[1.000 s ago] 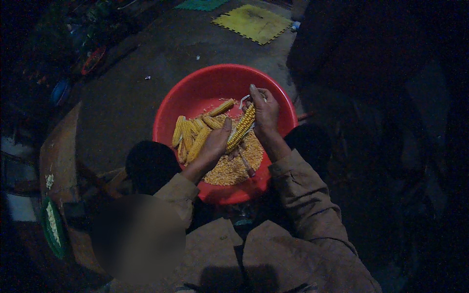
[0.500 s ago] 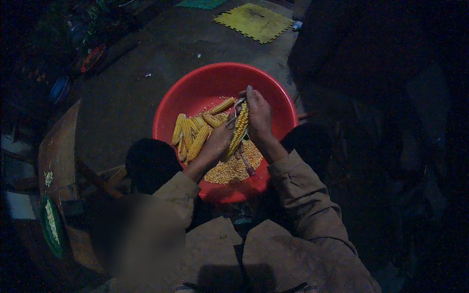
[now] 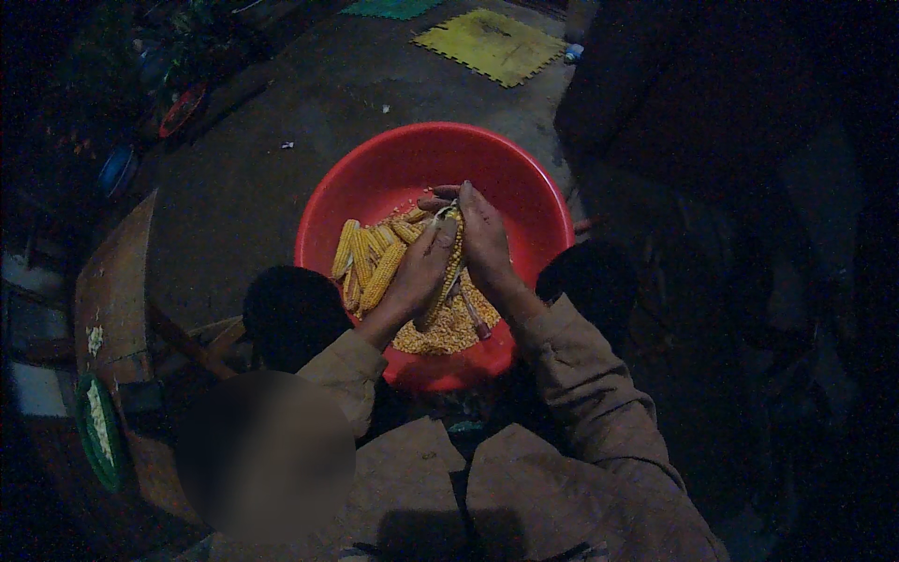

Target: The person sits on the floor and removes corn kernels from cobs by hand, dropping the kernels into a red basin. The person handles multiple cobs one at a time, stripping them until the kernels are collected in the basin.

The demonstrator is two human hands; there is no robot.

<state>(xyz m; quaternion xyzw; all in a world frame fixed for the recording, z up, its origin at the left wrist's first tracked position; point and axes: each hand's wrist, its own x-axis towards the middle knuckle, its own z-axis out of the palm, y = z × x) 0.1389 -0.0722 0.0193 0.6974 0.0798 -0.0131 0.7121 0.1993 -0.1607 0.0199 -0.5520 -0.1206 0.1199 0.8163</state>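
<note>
Both my hands are closed around one ear of yellow corn [image 3: 455, 264] above a red basin [image 3: 431, 150]. My left hand [image 3: 426, 260] wraps its near left side, thumb pointing up along the cob. My right hand [image 3: 485, 234] covers the upper right side. Pale husk shreds show at the top of the ear, and the fingers hide much of it. Several ears of corn [image 3: 379, 276] lie in the left of the basin. Loose kernels [image 3: 435, 337] cover its near part, with a slim reddish-handled tool [image 3: 480, 324] lying on them.
A wooden table [image 3: 112, 281] stands at the left, bearing a green oval tray [image 3: 110, 468] with pale contents. Far off lie a yellow foam mat [image 3: 492, 47], a green mat [image 3: 389, 7], a red basin [image 3: 183, 110] and a blue one [image 3: 117, 169]. My knees flank the basin.
My right hand has come down and left, closer to my left hand, and now covers more of the ear. The ear stands more upright, with less of its kernels showing.
</note>
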